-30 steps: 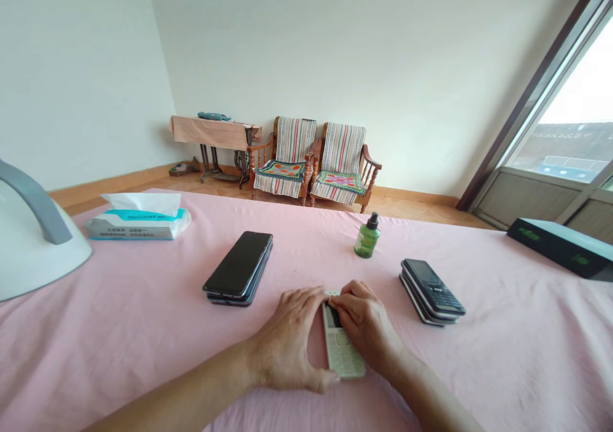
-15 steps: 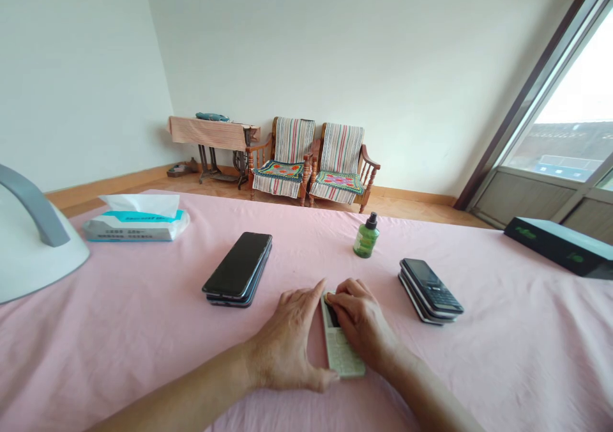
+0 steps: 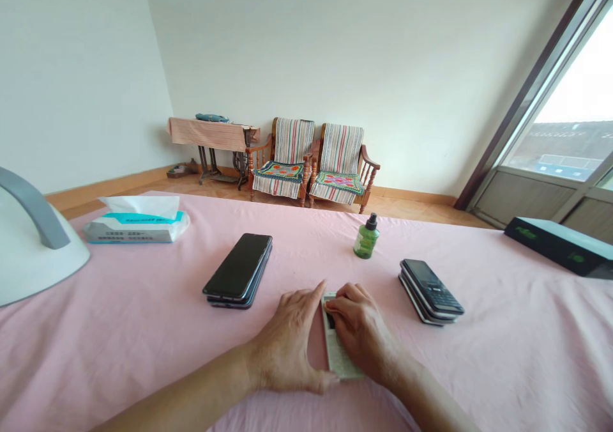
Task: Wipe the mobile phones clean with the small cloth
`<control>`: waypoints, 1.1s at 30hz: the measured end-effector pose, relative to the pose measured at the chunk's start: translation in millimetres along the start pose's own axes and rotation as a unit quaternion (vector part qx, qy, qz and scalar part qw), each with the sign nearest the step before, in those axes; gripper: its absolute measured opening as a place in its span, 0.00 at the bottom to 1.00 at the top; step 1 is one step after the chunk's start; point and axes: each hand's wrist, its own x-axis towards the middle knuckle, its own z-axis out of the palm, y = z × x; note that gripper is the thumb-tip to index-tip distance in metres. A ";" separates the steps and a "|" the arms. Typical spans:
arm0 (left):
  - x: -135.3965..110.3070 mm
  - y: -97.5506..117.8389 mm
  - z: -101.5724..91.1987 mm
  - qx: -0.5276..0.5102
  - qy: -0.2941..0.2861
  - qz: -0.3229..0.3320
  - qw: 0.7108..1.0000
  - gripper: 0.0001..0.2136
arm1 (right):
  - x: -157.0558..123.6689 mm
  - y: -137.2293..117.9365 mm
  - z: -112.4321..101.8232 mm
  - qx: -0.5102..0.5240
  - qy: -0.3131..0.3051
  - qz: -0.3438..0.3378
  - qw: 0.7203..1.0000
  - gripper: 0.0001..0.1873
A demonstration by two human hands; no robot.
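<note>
A pale keypad mobile phone (image 3: 345, 363) lies face up on the pink cloth between my hands. My left hand (image 3: 287, 339) spans its left side, thumb at the lower end and forefinger by the top corner, holding it lengthwise. Over the dark screen, my right hand (image 3: 361, 323) is closed, its fingertips pinched together and pressed on the upper part of the phone. A bit of something small and yellowish shows under those fingertips; its kind is hidden. The right hand covers much of the phone's right side.
Left of my hands is a stack of smartphones (image 3: 239, 266); right, a stack of keypad phones (image 3: 431, 288). A green pump bottle (image 3: 366, 237) stands beyond. Farther out are a tissue pack (image 3: 138, 227), a white object with grey handle (image 3: 33, 246) and a black box (image 3: 560, 243).
My right hand has shifted slightly down over the phone, its fingertips still on the screen area. The left hand stays nearly in place.
</note>
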 end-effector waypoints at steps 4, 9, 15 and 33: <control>-1.1 -2.5 2.3 -0.004 0.007 0.006 1.000 0.58 | -8.2 -1.9 0.6 0.007 -0.003 0.002 1.000 0.14; -1.0 0.1 0.0 0.000 0.003 0.007 1.000 0.57 | 5.3 2.9 -1.8 -0.009 0.004 -0.006 1.000 0.14; -0.3 0.0 0.7 0.001 -0.001 -0.003 1.000 0.58 | -5.3 -4.2 -2.4 -0.001 -0.005 0.008 1.000 0.12; 0.1 -2.3 0.4 0.013 -0.009 -0.005 1.000 0.56 | -15.2 -4.2 1.9 0.011 0.015 0.017 1.000 0.15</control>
